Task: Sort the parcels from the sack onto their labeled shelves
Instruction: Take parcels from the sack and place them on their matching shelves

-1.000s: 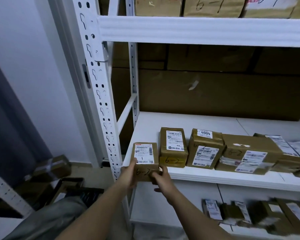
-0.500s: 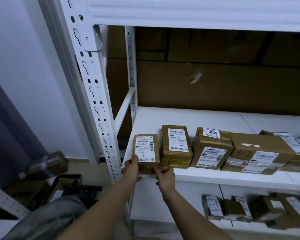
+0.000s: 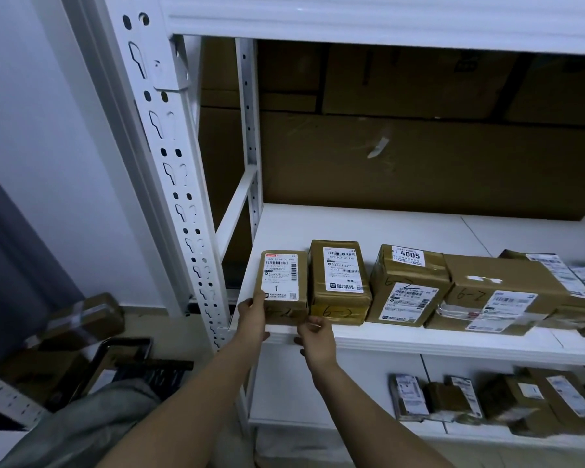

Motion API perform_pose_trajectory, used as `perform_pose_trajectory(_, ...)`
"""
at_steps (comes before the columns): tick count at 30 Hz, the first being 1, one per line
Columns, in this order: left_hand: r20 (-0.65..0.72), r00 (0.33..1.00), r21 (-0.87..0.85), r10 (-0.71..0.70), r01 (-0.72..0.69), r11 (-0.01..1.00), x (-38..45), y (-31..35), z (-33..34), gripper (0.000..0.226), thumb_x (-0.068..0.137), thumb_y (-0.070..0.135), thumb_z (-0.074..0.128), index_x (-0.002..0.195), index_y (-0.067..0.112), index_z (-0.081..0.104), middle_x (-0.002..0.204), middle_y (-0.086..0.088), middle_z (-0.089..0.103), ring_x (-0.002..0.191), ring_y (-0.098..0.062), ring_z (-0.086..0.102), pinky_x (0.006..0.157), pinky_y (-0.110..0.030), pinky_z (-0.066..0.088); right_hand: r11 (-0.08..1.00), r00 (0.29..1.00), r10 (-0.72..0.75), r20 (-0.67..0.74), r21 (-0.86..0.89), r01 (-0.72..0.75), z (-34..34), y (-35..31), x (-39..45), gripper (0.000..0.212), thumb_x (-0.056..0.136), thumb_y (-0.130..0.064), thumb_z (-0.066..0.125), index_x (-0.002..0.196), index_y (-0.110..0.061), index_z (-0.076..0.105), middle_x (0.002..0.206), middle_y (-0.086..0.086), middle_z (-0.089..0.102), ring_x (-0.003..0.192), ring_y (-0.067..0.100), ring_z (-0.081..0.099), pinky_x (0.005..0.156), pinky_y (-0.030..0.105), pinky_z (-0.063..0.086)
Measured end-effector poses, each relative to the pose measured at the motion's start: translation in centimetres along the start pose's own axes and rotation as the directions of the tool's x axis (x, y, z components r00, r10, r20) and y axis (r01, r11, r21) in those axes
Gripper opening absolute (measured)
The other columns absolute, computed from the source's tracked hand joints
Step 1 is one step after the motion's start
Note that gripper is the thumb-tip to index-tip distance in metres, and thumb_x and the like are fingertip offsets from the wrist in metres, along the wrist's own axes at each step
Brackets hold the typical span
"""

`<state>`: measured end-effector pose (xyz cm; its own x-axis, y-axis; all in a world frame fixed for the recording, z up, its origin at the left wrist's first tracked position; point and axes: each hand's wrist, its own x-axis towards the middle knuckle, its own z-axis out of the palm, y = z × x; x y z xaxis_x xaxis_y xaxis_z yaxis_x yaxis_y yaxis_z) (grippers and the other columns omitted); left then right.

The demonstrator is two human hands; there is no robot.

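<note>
White metal shelf [image 3: 419, 342], parcel [image 3: 282, 287] right at the lip. Left hand [image 3: 252, 315] gripping its corner, right hand [image 3: 316, 339] loosely curled, holding nothing. Could tip off if released early.

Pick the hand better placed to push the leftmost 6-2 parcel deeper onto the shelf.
Left hand, probably: it grips the leftmost parcel at its front-left corner. The right hand sits lower, by the shelf edge.

Four parcels [image 3: 341, 282] side by side on the shelf [image 3: 419, 339] — more parcels [image 3: 487, 396] below.
</note>
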<state>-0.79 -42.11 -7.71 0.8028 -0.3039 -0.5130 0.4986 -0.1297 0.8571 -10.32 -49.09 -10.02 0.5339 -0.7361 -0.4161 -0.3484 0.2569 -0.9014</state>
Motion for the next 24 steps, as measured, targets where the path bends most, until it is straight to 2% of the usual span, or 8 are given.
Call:
perform_pose_trajectory(6,0.022,1.0,0.044,0.009,-0.01,0.999,-1.1,-0.3,-0.4,0.056,0.097,0.05,0.041,0.143,0.018,0.032,0.137,-0.01,0.048,0.122,-0.03,0.048,0.099,-0.046,0.045,0.998,0.999,-0.05,0.021,-0.026,0.051,-1.0,0.2,-1.0,0.019,0.095,-0.014,0.053,0.113,-0.017,0.051,0.097,-0.001,0.061,0.093,0.024,0.066,0.086,0.036,0.049)
perform_pose_trajectory(8,-0.017,1.0,0.029,0.014,-0.013,0.999,-1.9,-0.6,-1.1,0.046,0.098,0.046,0.043,0.133,0.017,0.04,0.117,-0.007,0.056,0.103,-0.025,0.056,0.082,-0.037,0.052,0.995,0.996,-0.076,0.039,-0.068,0.079,-1.2,0.5,-1.6,0.01,0.097,-0.017,0.051,0.106,-0.017,0.054,0.102,0.003,0.065,0.091,0.023,0.066,0.08,0.032,0.048)
perform_pose_trajectory(10,-0.041,0.999,0.068,0.025,-0.022,0.997,-2.8,-1.2,-2.3,0.032,0.099,0.037,0.044,0.12,0.013,0.048,0.097,-0.003,0.06,0.087,-0.019,0.059,0.064,-0.028,0.047,0.985,0.991,-0.116,0.068,-0.119,0.123,-0.8,0.9,-2.3,0.007,0.098,-0.021,0.05,0.096,-0.019,0.056,0.101,0.005,0.068,0.087,0.021,0.066,0.077,0.03,0.049)
perform_pose_trajectory(14,-0.05,0.999,0.149,-0.011,0.018,0.989,-4.8,-2.6,-6.2,0.018,0.098,0.027,0.048,0.097,0.014,0.06,0.088,-0.003,0.066,0.08,-0.017,0.063,0.06,-0.026,0.043,0.94,0.967,-0.206,0.152,-0.245,0.239,1.9,2.0,-3.8,0.013,0.097,-0.023,0.051,0.087,-0.022,0.059,0.096,0.007,0.069,0.088,0.022,0.065,0.087,0.042,0.053)
perform_pose_trajectory(17,-0.108,0.993,0.128,-0.036,0.05,0.99,-6.2,-4.0,-11.2,0.019,0.099,0.022,0.047,0.087,0.013,0.058,0.08,-0.004,0.063,0.074,-0.02,0.061,0.07,-0.032,0.048,0.889,0.934,-0.24,0.263,-0.327,0.32,5.5,3.3,-5.7,0.013,0.096,-0.023,0.051,0.088,-0.019,0.062,0.093,0.005,0.068,0.088,0.023,0.064,0.084,0.041,0.053)
perform_pose_trajectory(20,-0.192,0.98,0.148,-0.056,0.086,0.985,-7.2,-5.9,-17.5,0.016,0.099,0.015,0.046,0.096,0.002,0.055,0.077,-0.01,0.058,0.07,-0.024,0.056,0.07,-0.031,0.047,0.847,0.893,-0.22,0.392,-0.378,0.374,9.4,4.7,-7.6,0.01,0.094,-0.021,0.052,0.091,-0.019,0.062,0.095,0.006,0.069,0.091,0.024,0.065,0.083,0.039,0.053)
perform_pose_trajectory(21,-0.193,0.979,0.202,-0.062,0.102,0.974,-7.7,-6.6,-19.6,0.017,0.1,0.014,0.045,0.102,0.0,0.055,0.082,-0.012,0.06,0.075,-0.025,0.057,0.071,-0.031,0.047,0.831,0.871,-0.204,0.446,-0.392,0.395,10.7,5.2,-8.1,0.009,0.094,-0.021,0.052,0.091,-0.02,0.061,0.096,0.005,0.068,0.092,0.023,0.064,0.084,0.04,0.053)
perform_pose_trajectory(24,-0.215,0.975,0.281,-0.048,0.109,0.953,-8.8,-8.5,-26.0,0.028,0.1,0.008,0.044,0.124,-0.001,0.054,0.123,-0.016,0.057,0.114,-0.032,0.053,0.1,-0.034,0.043,0.759,0.792,-0.136,0.595,-0.451,0.469,15.2,6.7,-9.4,0.006,0.094,-0.02,0.053,0.096,-0.023,0.057,0.088,-0.005,0.061,0.093,0.021,0.063,0.081,0.031,0.05)
